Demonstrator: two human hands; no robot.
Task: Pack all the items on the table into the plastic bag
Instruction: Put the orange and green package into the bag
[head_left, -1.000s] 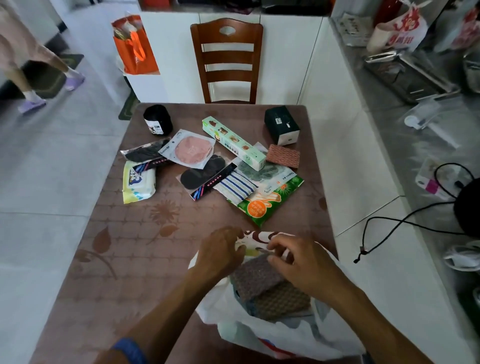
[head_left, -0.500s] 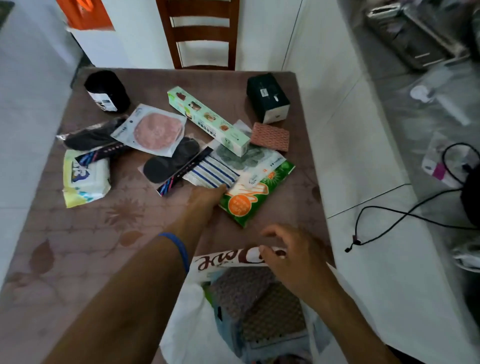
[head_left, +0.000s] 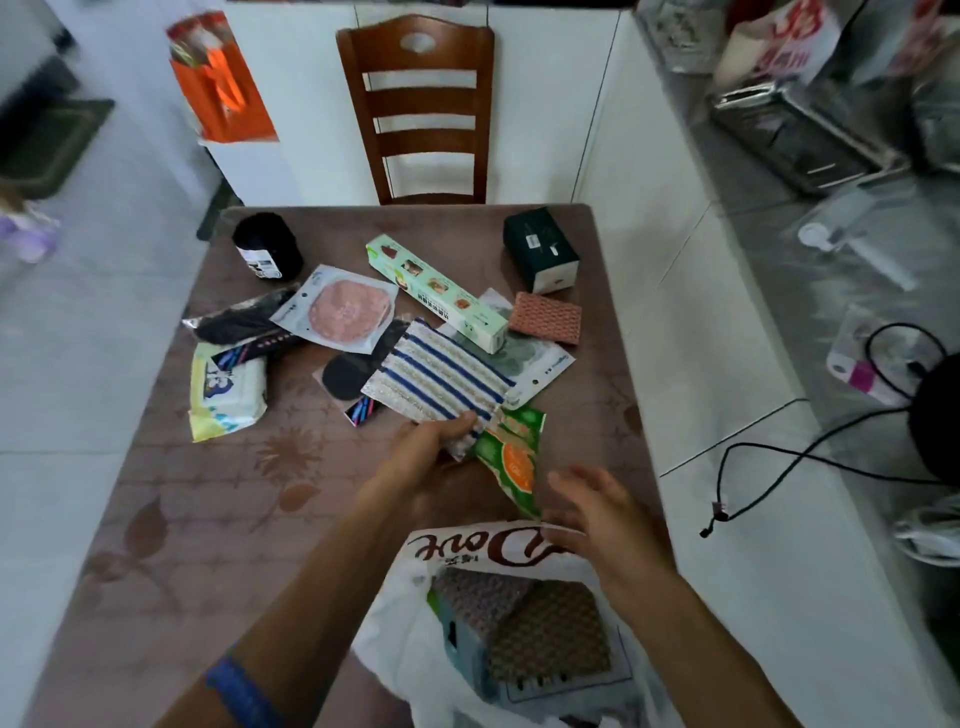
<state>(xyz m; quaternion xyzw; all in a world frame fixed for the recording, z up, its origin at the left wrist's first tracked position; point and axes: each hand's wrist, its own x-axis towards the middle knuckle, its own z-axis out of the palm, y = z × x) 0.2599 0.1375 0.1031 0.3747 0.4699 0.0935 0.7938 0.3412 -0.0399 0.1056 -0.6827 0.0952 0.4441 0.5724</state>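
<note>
Head view. The table (head_left: 171, 519) has a brown top with a leaf and flower pattern. A wooden chair (head_left: 415, 104) stands at its far edge, against white cabinets. To the right runs a grey counter (head_left: 753, 171) with a black cable (head_left: 810, 457) trailing over its edge. An orange bag (head_left: 223, 88) stands at far left, on a pale tiled floor.

The plastic bag (head_left: 405, 639) lies at the near table edge, white, mouth open. Inside it are brown scouring pads (head_left: 545, 623) in a card pack.

The left hand (head_left: 431, 447) grips the near edge of a striped cloth (head_left: 436, 374), white with blue stripes, thumb on top; the other fingers are hidden beneath. The same hand carries a green packet (head_left: 511, 457) with an orange print, hanging below the cloth. The right hand (head_left: 592, 509) hovers above the far rim of the bag, fingers spread and relaxed, holding nothing.

Farther on the table lie a long box (head_left: 436, 291), a dark green box (head_left: 540, 249), a black roll (head_left: 267, 247), a wipes pack (head_left: 226, 389), a red pad (head_left: 545, 318) and a pink puff pack (head_left: 337, 309).
</note>
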